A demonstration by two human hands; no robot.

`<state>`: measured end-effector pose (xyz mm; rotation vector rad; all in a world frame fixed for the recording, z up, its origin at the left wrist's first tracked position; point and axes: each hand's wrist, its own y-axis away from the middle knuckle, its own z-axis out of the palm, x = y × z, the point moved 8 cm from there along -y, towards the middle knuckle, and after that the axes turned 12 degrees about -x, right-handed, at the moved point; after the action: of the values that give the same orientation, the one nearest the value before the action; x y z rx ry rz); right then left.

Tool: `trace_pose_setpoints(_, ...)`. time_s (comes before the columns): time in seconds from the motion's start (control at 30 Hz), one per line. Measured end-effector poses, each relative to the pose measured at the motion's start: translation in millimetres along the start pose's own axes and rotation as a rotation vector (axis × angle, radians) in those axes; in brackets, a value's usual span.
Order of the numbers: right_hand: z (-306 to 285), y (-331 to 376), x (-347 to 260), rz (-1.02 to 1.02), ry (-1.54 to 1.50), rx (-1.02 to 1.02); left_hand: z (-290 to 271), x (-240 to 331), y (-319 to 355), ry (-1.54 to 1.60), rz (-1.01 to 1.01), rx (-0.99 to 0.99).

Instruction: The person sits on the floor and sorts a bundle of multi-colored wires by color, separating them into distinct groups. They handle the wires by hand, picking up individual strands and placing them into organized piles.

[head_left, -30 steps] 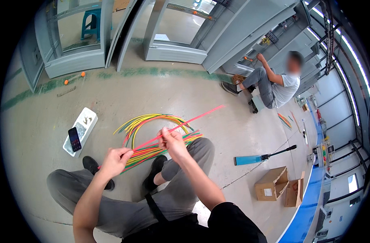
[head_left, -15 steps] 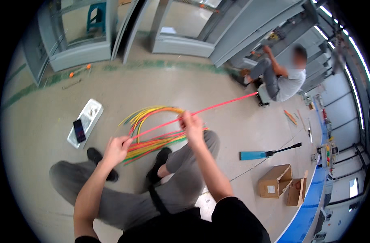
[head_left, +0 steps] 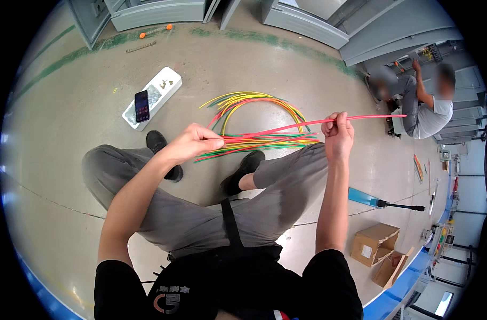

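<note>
A long, thin red strand, wire or tubing (head_left: 286, 127), is stretched between my two hands over my lap. Its one end sits pinched by my left hand (head_left: 192, 143), thumb against the fingers. My right hand (head_left: 338, 133) grips it farther along, and the free end reaches out past it to the right. Below on the floor lies a bundle of similar yellow, green and red strands (head_left: 254, 98), some curved in an arc and others running straight behind the held strand. The bundle is between my hands, just beyond my shoes.
A white tray (head_left: 166, 85) with small parts carries a phone (head_left: 141, 106). Grey cabinets (head_left: 158, 16) stand along the far side. A person (head_left: 432, 106) sits at the right. Nearer are a blue tool with a black handle (head_left: 364, 197) and cardboard boxes (head_left: 375, 244).
The view has shifted, so things on the floor sit farther right and higher. My hands still hold the red strand, now more level; my right hand is farther from my left.
</note>
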<state>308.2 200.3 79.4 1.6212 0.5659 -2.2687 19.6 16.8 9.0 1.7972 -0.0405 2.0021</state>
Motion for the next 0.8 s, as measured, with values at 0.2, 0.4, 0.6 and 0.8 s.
trace_pose_setpoints(0.2,-3,-4,33,0.072,0.068,0.116,-20,-13,-14,-0.372,-0.125,0.125)
trace_pose_setpoints(0.4,-19,-15,140,0.286,-0.085,0.156,-51,-45,-28,-0.753,-0.186,0.177)
trace_pose_setpoints(0.6,13,-7,236,0.452,-0.284,0.145,-46,-12,-12,-1.364,0.036,0.375)
trace_pose_setpoints(0.8,-35,37,370,0.812,-0.231,0.299,-84,95,-3,-1.208,0.109,0.329)
